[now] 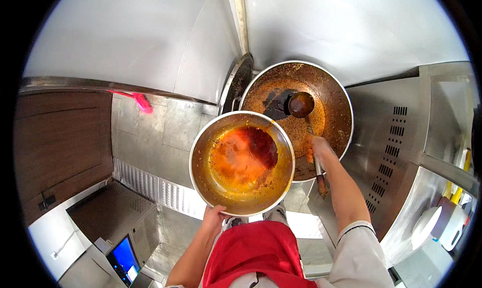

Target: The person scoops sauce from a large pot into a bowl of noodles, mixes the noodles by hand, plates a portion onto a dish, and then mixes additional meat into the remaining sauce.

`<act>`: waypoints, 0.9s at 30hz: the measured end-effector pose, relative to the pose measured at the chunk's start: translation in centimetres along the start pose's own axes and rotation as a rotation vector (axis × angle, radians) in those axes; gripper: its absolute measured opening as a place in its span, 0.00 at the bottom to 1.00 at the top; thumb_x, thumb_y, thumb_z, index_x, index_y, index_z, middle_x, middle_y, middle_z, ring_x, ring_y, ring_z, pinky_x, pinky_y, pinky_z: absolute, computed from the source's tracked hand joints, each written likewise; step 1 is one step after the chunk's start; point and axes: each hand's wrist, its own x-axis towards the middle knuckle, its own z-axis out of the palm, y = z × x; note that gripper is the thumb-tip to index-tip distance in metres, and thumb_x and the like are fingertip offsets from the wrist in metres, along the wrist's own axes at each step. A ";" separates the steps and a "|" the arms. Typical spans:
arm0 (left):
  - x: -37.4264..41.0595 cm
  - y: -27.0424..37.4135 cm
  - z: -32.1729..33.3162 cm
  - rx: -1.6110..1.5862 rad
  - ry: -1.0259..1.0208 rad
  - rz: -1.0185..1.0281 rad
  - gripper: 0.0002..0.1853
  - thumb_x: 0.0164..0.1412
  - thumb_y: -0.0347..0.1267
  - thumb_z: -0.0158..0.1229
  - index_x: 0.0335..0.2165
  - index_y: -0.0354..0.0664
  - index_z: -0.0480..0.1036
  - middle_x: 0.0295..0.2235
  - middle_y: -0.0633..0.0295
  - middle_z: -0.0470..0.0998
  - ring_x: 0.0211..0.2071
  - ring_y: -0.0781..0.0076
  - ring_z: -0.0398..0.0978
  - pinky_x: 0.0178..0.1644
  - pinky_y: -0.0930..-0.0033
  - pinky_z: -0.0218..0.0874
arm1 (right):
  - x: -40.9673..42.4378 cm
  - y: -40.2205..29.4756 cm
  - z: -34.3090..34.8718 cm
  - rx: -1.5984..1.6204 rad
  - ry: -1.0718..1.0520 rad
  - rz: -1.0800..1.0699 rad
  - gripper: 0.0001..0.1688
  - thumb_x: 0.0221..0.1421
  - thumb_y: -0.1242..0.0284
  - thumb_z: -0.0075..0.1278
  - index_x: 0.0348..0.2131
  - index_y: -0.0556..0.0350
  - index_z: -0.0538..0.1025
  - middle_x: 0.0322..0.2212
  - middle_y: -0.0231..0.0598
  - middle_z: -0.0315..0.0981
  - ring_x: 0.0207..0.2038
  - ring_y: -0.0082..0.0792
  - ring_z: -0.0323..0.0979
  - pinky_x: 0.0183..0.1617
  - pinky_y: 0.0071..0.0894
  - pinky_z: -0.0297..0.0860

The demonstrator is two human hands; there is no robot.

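Note:
My left hand [214, 217] grips the near rim of a steel bowl [199, 163], which holds reddish-orange oil [239, 156] with dark bits clinging to its wall. My right hand [322, 151] is closed around the handle of a ladle [302, 104]. The ladle's round cup hangs over a large deep pot [337, 111], and dark liquid shows in it. Inside the pot lie brown grainy sediment [293, 139] and a pool of dark liquid [277, 104]. The bowl overlaps the pot's near left part and hides it from me.
A round metal lid [241, 77] leans in the wall corner behind the pot. Right of it stands a steel cabinet [371, 137] with vent slots. A pink brush [142, 102] lies on the tiled floor [177, 126]. Metal drain grates [177, 195] cross the floor, and a brown door [60, 145] is at left.

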 end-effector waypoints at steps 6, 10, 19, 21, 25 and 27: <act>0.1 -1.0 -0.8 -0.011 0.051 -0.010 0.28 0.51 0.19 0.45 0.53 0.32 0.56 0.48 0.49 0.69 0.44 0.54 0.72 0.43 0.52 0.69 | 2.2 -1.6 2.7 -0.276 0.168 0.057 0.21 0.59 0.61 0.44 0.40 0.62 0.76 0.32 0.41 0.74 0.30 0.32 0.69 0.36 0.31 0.64; -0.2 -0.8 -1.1 -0.001 0.076 -0.034 0.26 0.50 0.20 0.47 0.51 0.34 0.60 0.46 0.52 0.71 0.43 0.58 0.73 0.42 0.53 0.70 | 9.0 3.2 2.0 -0.052 0.090 -0.002 0.18 0.60 0.62 0.44 0.37 0.60 0.74 0.26 0.37 0.71 0.24 0.30 0.66 0.30 0.30 0.62; 0.0 -1.1 -1.8 0.027 0.053 -0.026 0.23 0.51 0.21 0.47 0.49 0.29 0.61 0.44 0.50 0.72 0.41 0.57 0.74 0.44 0.54 0.69 | 9.2 2.8 2.9 0.081 0.021 0.030 0.16 0.60 0.61 0.45 0.26 0.54 0.72 0.17 0.33 0.66 0.16 0.27 0.60 0.18 0.28 0.59; -0.1 -0.9 -1.5 0.020 0.060 -0.031 0.23 0.51 0.21 0.47 0.48 0.29 0.62 0.44 0.50 0.73 0.41 0.57 0.75 0.43 0.55 0.69 | 10.1 3.8 2.0 0.065 0.003 0.018 0.16 0.60 0.61 0.45 0.27 0.55 0.73 0.17 0.33 0.66 0.16 0.27 0.60 0.18 0.28 0.59; -0.3 -0.7 -0.9 0.008 0.094 -0.005 0.23 0.51 0.20 0.46 0.48 0.29 0.62 0.44 0.49 0.73 0.41 0.57 0.75 0.42 0.56 0.70 | 2.5 -0.2 2.0 0.176 -0.041 0.005 0.17 0.60 0.61 0.45 0.28 0.56 0.73 0.16 0.33 0.65 0.14 0.27 0.59 0.16 0.29 0.58; -0.8 0.0 -0.1 0.023 0.098 0.003 0.23 0.51 0.21 0.46 0.49 0.29 0.61 0.44 0.49 0.73 0.41 0.56 0.75 0.44 0.54 0.70 | 2.0 1.3 0.8 0.188 0.000 -0.061 0.19 0.59 0.59 0.46 0.28 0.57 0.73 0.13 0.32 0.61 0.12 0.26 0.57 0.16 0.30 0.58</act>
